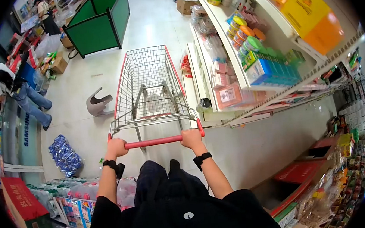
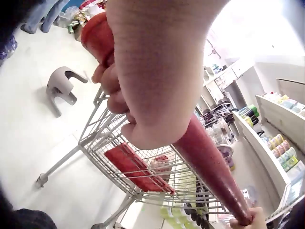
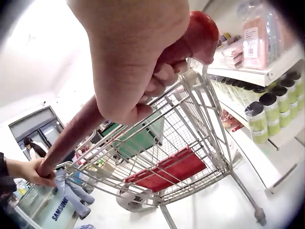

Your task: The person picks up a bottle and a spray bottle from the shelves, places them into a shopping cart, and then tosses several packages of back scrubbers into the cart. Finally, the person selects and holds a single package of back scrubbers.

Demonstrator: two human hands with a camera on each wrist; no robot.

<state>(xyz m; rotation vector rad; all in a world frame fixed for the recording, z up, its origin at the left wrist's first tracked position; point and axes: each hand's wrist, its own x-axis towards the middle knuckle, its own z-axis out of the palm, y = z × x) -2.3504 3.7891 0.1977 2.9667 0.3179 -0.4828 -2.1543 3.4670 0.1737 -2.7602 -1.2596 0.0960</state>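
Observation:
A wire shopping cart (image 1: 148,82) with red edging stands straight ahead of me in the head view, its basket showing no goods. My left hand (image 1: 116,148) grips the left end of its red handlebar (image 1: 154,142), and my right hand (image 1: 192,139) grips the right end. In the left wrist view the fingers (image 2: 114,86) curl round the bar close to its end cap. The right wrist view shows the right fingers (image 3: 155,88) wrapped round the bar in the same way. A red panel (image 3: 167,171) crosses the cart's near side.
Shelves (image 1: 229,54) of tubs and boxes run close along the cart's right. A grey plastic stool (image 1: 99,102) lies left of it, near a blue bundle (image 1: 65,155). A green partition (image 1: 98,24) stands ahead. At far left a person (image 1: 20,92) stands by a glass case.

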